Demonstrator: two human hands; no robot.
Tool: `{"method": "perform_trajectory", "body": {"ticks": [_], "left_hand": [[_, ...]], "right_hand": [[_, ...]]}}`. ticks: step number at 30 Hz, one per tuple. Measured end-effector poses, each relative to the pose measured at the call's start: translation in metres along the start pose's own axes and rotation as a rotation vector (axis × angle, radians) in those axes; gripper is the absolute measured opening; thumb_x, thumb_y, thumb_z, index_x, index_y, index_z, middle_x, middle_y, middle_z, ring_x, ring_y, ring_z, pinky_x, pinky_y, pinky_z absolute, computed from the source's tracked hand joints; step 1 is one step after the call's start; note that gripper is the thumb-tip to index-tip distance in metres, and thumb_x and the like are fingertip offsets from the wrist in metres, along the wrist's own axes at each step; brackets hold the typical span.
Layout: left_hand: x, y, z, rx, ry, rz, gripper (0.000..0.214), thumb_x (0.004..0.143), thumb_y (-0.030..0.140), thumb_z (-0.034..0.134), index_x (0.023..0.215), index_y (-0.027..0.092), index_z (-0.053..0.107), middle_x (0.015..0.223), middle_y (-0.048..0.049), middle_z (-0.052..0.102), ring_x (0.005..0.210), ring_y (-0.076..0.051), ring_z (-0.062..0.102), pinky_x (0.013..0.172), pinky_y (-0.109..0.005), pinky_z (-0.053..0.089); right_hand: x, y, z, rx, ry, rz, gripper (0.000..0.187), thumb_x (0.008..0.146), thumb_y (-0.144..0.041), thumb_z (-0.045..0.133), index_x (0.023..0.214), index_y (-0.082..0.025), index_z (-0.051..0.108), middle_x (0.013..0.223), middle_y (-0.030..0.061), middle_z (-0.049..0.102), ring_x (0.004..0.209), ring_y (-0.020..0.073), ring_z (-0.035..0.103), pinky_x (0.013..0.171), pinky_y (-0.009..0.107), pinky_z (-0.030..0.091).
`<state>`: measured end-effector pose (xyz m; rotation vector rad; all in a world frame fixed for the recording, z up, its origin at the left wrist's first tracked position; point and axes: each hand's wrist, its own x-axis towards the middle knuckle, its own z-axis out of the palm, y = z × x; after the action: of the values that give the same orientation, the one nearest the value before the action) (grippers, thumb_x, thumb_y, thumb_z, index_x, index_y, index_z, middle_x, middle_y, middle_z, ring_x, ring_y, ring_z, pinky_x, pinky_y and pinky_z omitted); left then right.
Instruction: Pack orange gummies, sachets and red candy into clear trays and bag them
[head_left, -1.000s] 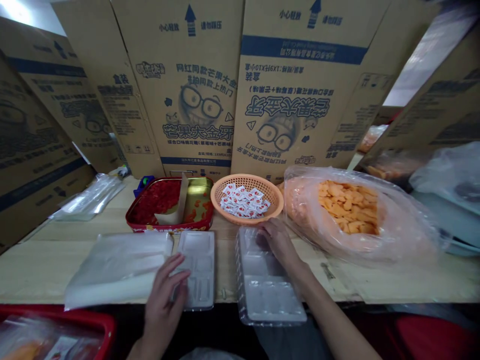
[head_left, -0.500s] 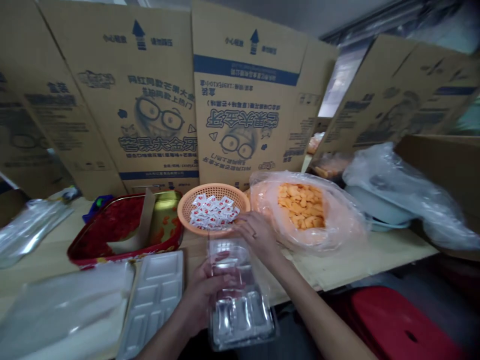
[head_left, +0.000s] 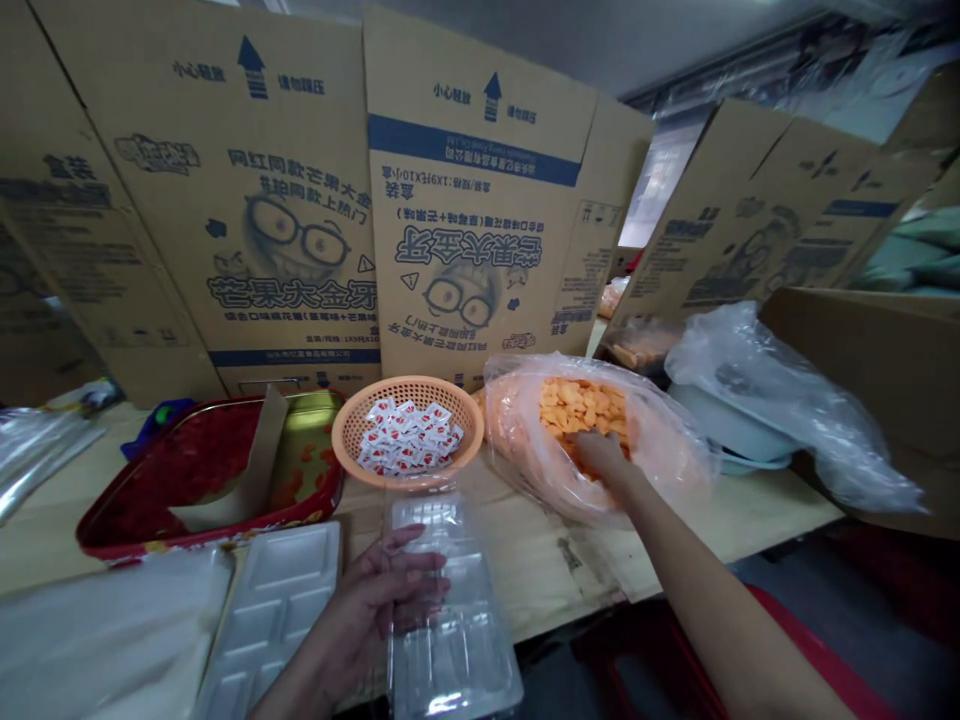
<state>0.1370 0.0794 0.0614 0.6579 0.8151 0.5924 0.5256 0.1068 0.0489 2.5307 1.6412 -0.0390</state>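
My left hand [head_left: 394, 580] grips the left side of a clear plastic compartment tray [head_left: 454, 640], with fingers reaching across it. The tray is held at the table's front edge, its far end close to an orange woven-look plastic basket [head_left: 345, 440] of small white-and-red packets [head_left: 409, 437]. My right hand [head_left: 604, 460] reaches into an open clear plastic bag [head_left: 675, 450] of small orange candy-like pieces [head_left: 577, 403]. Its fingertips are down among the pieces and partly hidden, so I cannot see what they pinch.
At left stands a red-rimmed tin [head_left: 97, 530] of red pieces with a cardboard divider [head_left: 262, 460]. Stacked white trays [head_left: 289, 570] and a plastic-covered pile [head_left: 112, 640] lie nearer. Printed cartons [head_left: 480, 230] wall the back. A pale blue basin [head_left: 735, 425] sits right; a red stool [head_left: 810, 640] is below.
My right hand has left the packet basket's rim and the tray's far end, moving right into the bag of orange pieces. My left hand still holds the tray. The view has shifted slightly.
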Motion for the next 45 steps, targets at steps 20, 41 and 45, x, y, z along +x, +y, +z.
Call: {"method": "perform_trajectory", "body": {"ticks": [20,41,45], "left_hand": [[0.007,-0.003,0.005,0.006,-0.113,0.017,0.06,0.066,0.01,0.064,0.12,0.019,0.041,0.104,-0.0118,0.065,0.084,-0.027,0.066,0.074,-0.042,0.05],[0.001,-0.001,-0.009,-0.093,-0.033,0.01,0.055,0.065,0.009,0.066,0.114,0.018,0.043,0.102,-0.0096,0.066,0.088,-0.025,0.066,0.08,-0.04,0.05],[-0.001,0.001,-0.014,-0.083,-0.03,0.019,0.054,0.066,0.008,0.066,0.114,0.019,0.043,0.103,-0.0091,0.066,0.086,-0.025,0.067,0.076,-0.038,0.051]], "right_hand": [[-0.073,-0.119,-0.07,1.686,-0.067,-0.258,0.042,0.057,-0.039,0.073,0.09,-0.017,0.058,0.07,-0.002,0.058,0.056,0.0085,0.05,0.051,0.02,0.04],[-0.041,-0.074,-0.043,0.111,0.366,0.001,0.029,0.084,-0.01,0.039,0.098,-0.014,0.064,0.1,0.0143,0.058,0.096,0.0228,0.054,0.076,0.032,0.042],[-0.023,-0.012,-0.028,0.014,0.135,0.156,0.02,0.072,-0.001,0.047,0.075,-0.006,0.067,0.092,0.0224,0.061,0.09,0.0323,0.058,0.068,0.037,0.043]]}}
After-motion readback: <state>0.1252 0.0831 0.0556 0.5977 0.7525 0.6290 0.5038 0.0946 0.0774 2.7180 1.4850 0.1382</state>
